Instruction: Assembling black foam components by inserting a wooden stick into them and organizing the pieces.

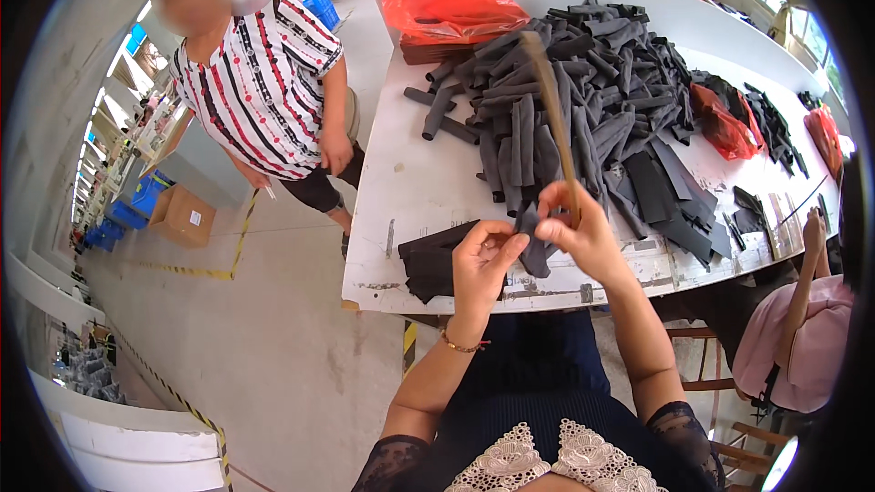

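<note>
Dark grey fabric piece: held up just above the near edge of the surface, between the two hands, in front of the body. Left grip is clamped on its left side, thumb against fingers; presumably a pinch from the side because the material looks limp and would sag if unsupported. Right grip has its fingers closed round a thin tan stick, thumb and fingertip at the piece's upper right; whether that thumb presses or only touches, cannot tell. Stick slants up and away over the surface, probably so its length clears both wrists. Just beside the left grip, a stack of flat dark pieces lies near the edge, likely for short reach. Beyond the hands, a large heap of dark rolled tubes, loosely piled; they seem to tolerate disorder. To its right, flat dark strips fan out, overlapping, perhaps so single ones separate easily. Farther out: red plastic bag at the far left corner, a person in a striped shirt standing to the left, a person in pink at the right.
</note>
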